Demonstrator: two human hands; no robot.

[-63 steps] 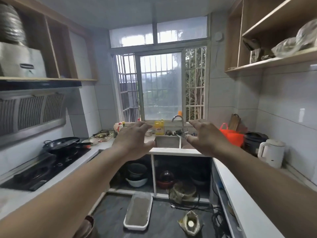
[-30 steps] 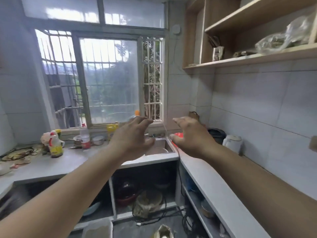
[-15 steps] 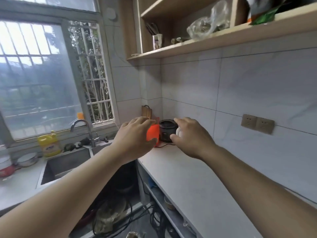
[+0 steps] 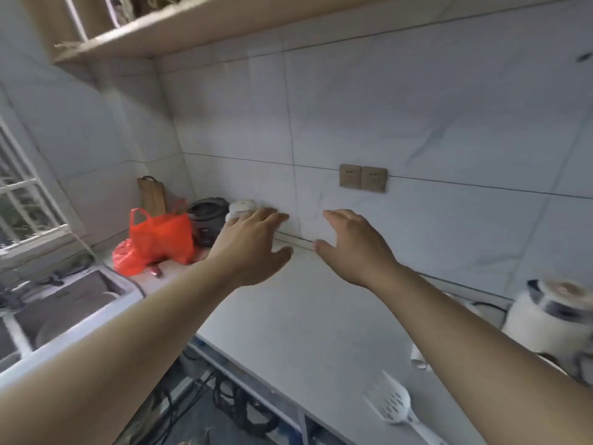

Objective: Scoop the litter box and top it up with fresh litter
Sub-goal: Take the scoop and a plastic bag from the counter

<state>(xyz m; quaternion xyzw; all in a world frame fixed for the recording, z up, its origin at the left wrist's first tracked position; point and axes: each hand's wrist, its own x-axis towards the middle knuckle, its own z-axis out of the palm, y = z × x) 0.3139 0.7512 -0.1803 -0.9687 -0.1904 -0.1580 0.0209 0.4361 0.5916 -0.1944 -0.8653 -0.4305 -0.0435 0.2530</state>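
Both my arms were stretched out over the white desk [image 4: 288,322], palms down. My left hand [image 4: 253,248] and right hand [image 4: 356,248] had their fingers spread apart and relaxed, gripping nothing, hovering near the tiled wall.

Just left of my left fingers sat an orange plastic bag [image 4: 157,242], bulging, contents hidden, then a dark rice cooker [image 4: 207,220] with its lid down. Way back toward my right elbow stood a white kettle [image 4: 545,319]. The slotted white litter scoop [image 4: 396,409] lay flat on the desk, well behind my right fingers, under my forearm.

Half a second before, the window and tap filled the left side; the view had swung right, so the scoop and kettle showed up.
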